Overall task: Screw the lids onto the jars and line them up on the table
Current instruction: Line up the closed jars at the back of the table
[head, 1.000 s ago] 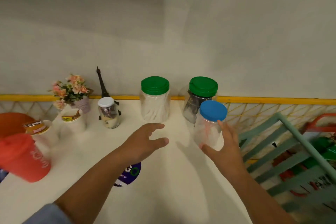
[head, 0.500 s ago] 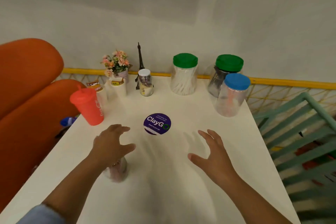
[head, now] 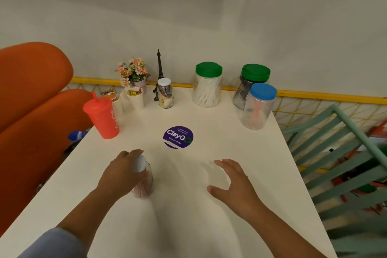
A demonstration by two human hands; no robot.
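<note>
The left hand [head: 123, 174] was wrapped around a small clear jar [head: 143, 186] at the near left of the white table [head: 209, 226], fingers curled over its white lid [head: 139, 163]. The right hand [head: 234, 184] hovered open just to the right, fingers spread, gripping nothing. At the far right stood a blue-lidded jar [head: 258, 107], with a green-lidded jar of dark contents [head: 250, 84] right behind it. Left of those sat a green-lidded jar of white sticks [head: 207, 85], then a small white-capped jar [head: 165, 93]. A purple sticker [head: 178, 137] marked the middle; a red cup [head: 102, 117] stood at the left edge.
</note>
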